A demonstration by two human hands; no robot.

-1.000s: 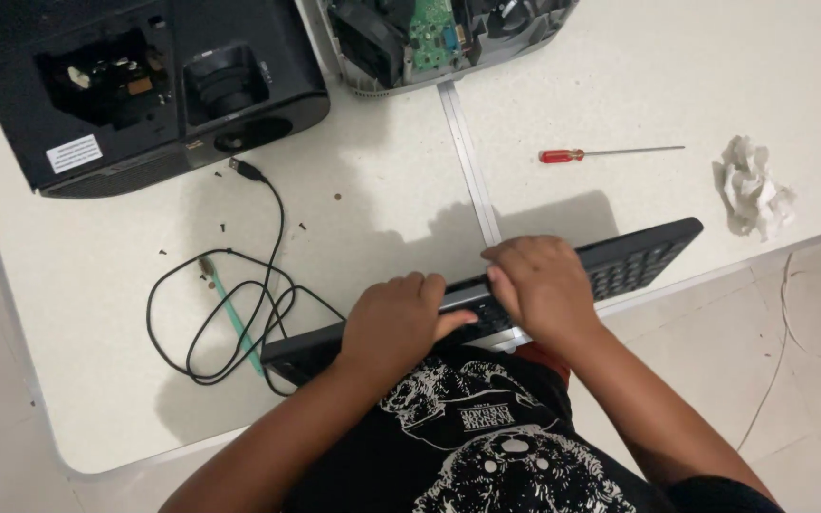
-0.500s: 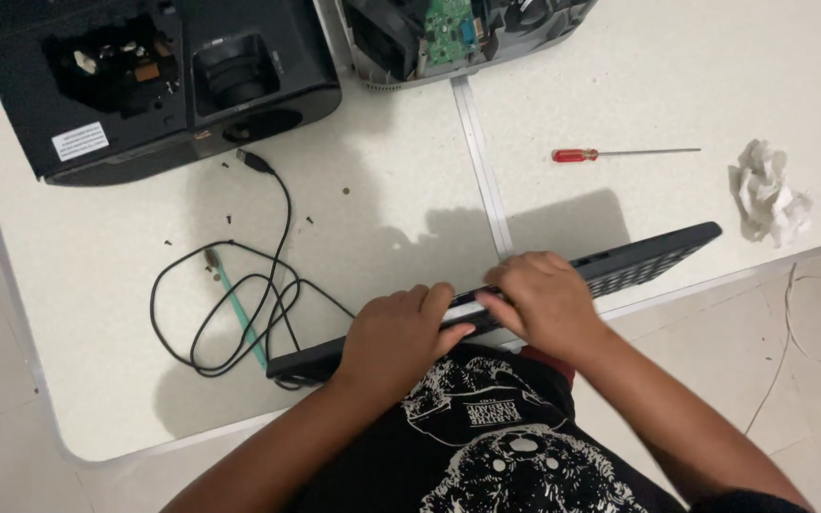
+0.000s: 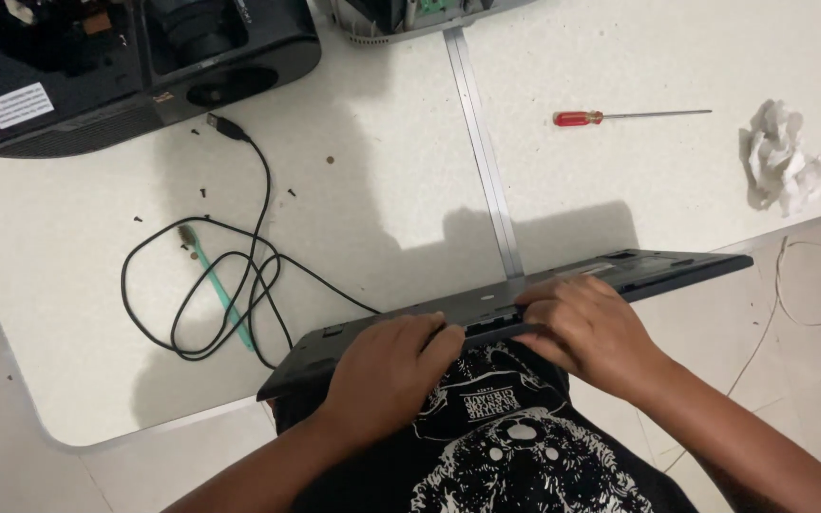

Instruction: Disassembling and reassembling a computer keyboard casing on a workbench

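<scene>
The laptop [image 3: 525,304] stood on edge at the desk's [image 3: 391,180] near rim, against my chest. My left hand [image 3: 387,366] and right hand [image 3: 586,332] clamped its middle side by side, fingers curled over the top edge. Since half a second earlier it had tipped flatter, hiding the keys.

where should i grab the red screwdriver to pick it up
Take the screwdriver by its red handle, the thick left end, coming from above. It lies flat on the table with the thin shaft pointing right, clear space all round, so the handle probably offers the surest grip.
</scene>
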